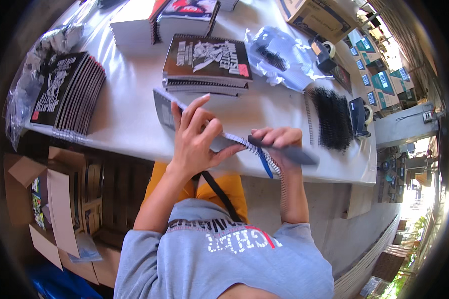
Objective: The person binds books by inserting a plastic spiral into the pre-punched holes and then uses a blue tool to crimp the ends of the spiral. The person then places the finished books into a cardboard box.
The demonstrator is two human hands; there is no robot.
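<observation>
My left hand (192,142) grips a thin dark-covered book (163,108) held tilted above the table's front edge, fingers over its cover and thumb near its bound edge. A spiral binding coil (283,187) runs through that edge, and its loose end hangs past it along my right forearm. My right hand (283,139) is closed around a dark, elongated tool (300,155), smeared by motion, beside the coil's exit from the book. A slim blue piece (265,163) shows below these fingers; whether it belongs to the dark tool I cannot tell.
Spiral-bound books (207,57) are stacked ahead on the white-covered table (127,117), with another stack (67,94) at left. Black coils (330,119) lie at right near tape dispensers (359,117). Crumpled wrapping (279,57) and a carton (317,17) sit farther back; open cartons (60,209) stand lower left.
</observation>
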